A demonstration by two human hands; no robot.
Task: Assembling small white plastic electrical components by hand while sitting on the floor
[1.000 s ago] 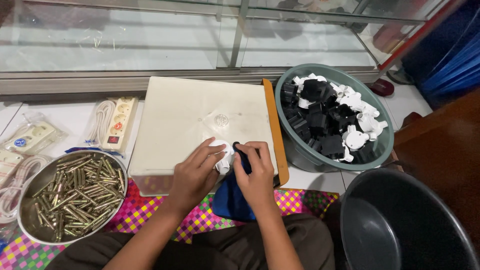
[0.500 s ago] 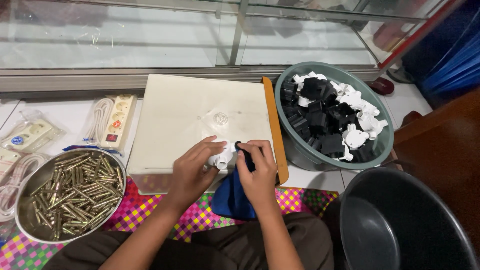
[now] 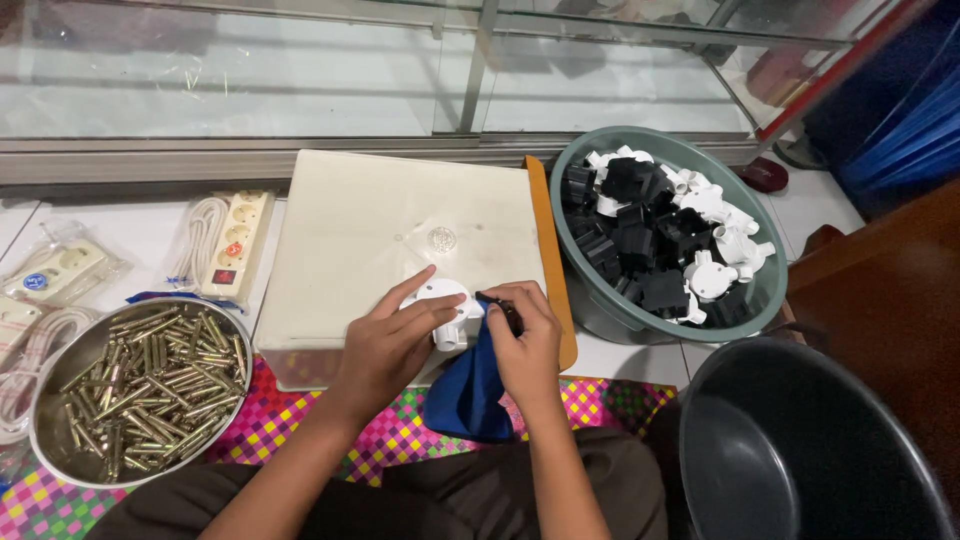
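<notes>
Head view, speaker one: What does each hand grip?

Speaker two: The left hand closes its fingers over a white plastic plug part, with the index finger stretched across its top. The right hand pinches a small black part between thumb and fingertips, just beside the white piece and seemingly touching it.

Speaker one: Where do these parts lie relative to the fingers?

Speaker two: Both sit between the two sets of fingertips, over the near edge of a cream-coloured flat box. Directly below the right fingers hangs a blue cloth, draped toward the lap. An orange strip borders the box just beyond the right knuckles.

Speaker one: What surrounds the hands?

Speaker two: Well off to the right of the right fingers stands a green basin filled with black and white plug parts; nearer the person, an empty dark bucket. To the left of the left fingers rests a metal bowl of brass pins, with packaged power strips beyond it. A multicoloured woven mat lies under the left wrist.
</notes>
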